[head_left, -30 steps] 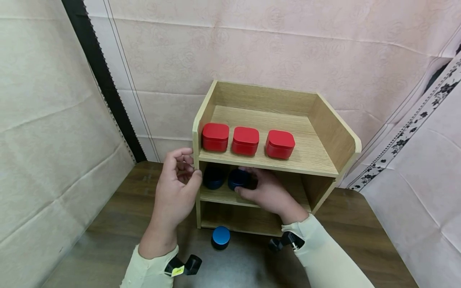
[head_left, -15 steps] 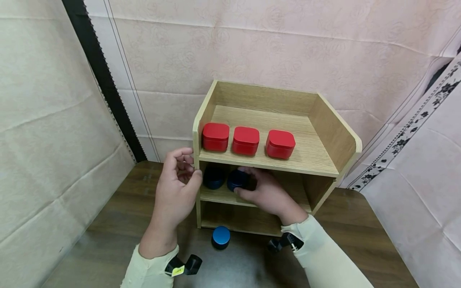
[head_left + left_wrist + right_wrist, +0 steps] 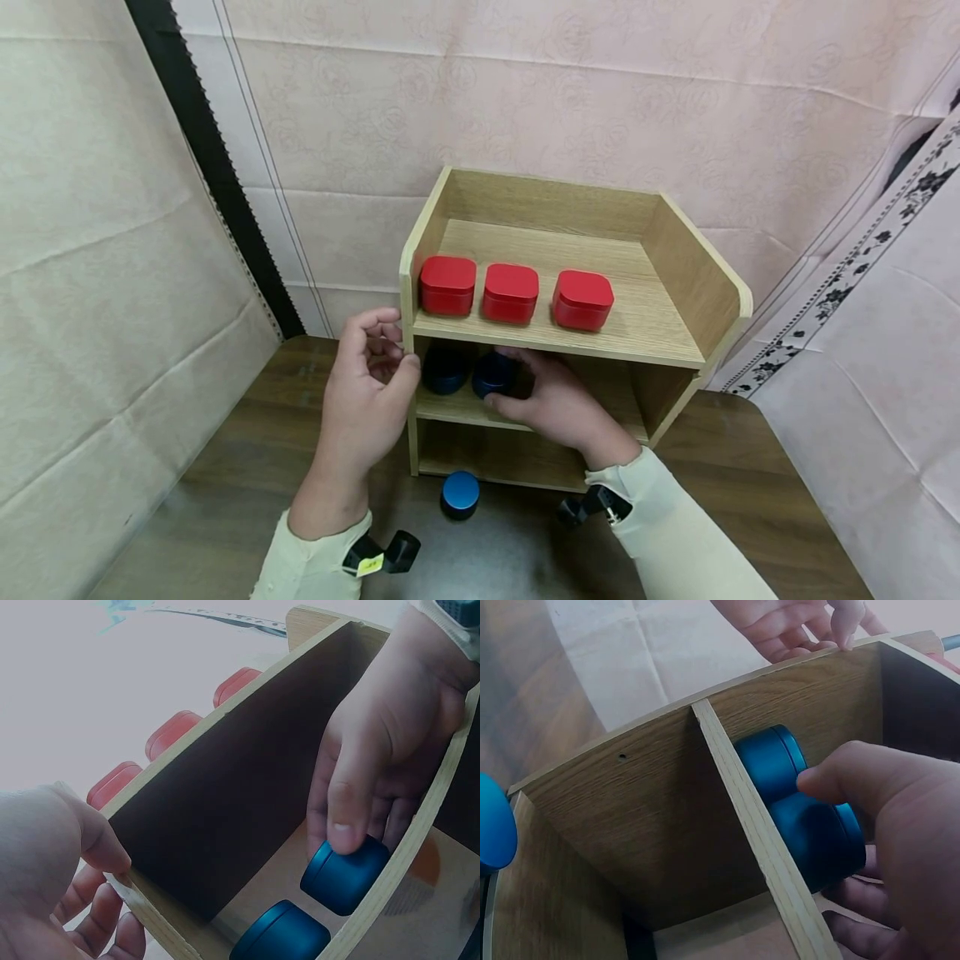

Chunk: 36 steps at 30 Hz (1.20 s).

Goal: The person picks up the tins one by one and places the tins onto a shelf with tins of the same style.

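My right hand [image 3: 555, 396] reaches into the middle level of a wooden shelf unit [image 3: 562, 346] and holds a round blue tin [image 3: 346, 876] between thumb and fingers. Left of it stands a second blue tin [image 3: 282, 934], very close by; in the left wrist view a narrow gap shows between them. Both look dark in the head view. My left hand [image 3: 367, 392] is at the unit's left side panel, its thumb tip touching the front edge and its fingers loosely bent outside. A third blue tin [image 3: 460, 495] sits on the table in front.
Three red rounded boxes [image 3: 512, 294] stand in a row on the top level. The unit's lower level [image 3: 495, 454] lies beneath the middle board. Under everything is a brown wooden table [image 3: 247, 500], with pale cloth [image 3: 525, 100] hanging behind and at the sides.
My right hand has slid the held blue tin slightly left, towards the other one. The left hand stays at the side panel.
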Tool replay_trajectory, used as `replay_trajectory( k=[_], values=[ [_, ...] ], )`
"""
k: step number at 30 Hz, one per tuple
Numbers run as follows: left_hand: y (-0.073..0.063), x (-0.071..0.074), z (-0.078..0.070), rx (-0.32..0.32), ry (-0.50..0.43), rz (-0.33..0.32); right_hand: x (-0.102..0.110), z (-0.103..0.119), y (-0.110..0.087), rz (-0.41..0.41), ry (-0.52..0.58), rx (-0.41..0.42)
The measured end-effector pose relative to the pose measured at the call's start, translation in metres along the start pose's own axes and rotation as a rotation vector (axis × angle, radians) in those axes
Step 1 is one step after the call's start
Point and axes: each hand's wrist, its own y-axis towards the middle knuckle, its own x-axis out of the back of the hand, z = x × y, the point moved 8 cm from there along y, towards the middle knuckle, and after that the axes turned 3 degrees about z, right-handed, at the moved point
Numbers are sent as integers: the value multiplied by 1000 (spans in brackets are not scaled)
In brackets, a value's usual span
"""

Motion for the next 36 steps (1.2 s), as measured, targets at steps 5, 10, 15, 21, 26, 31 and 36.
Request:
replay_trajectory(
  k=[5,10,15,21,26,31,36],
  values=[
    [0,0,0,-2,1,4,4,-2,-6,-19,-2,-30],
    [-1,1,1,3,-2,2,11,-2,-13,-48,-31,-63],
    [-2,1,1,3,-8,3,15,1,-22,-73,-53,-80],
    [-1,1,1,-1,-6,5,17,9,-33,-84,-54,-55],
    [-1,0,0,-3,-5,3,18,18,-45,-124,-13,31],
    [-1,0,0,-3,-9,3,15,23,-61,-162,33,109],
    [-1,0,0,-3,-5,-1,11,23,-76,-182,32,108]
  ],
)
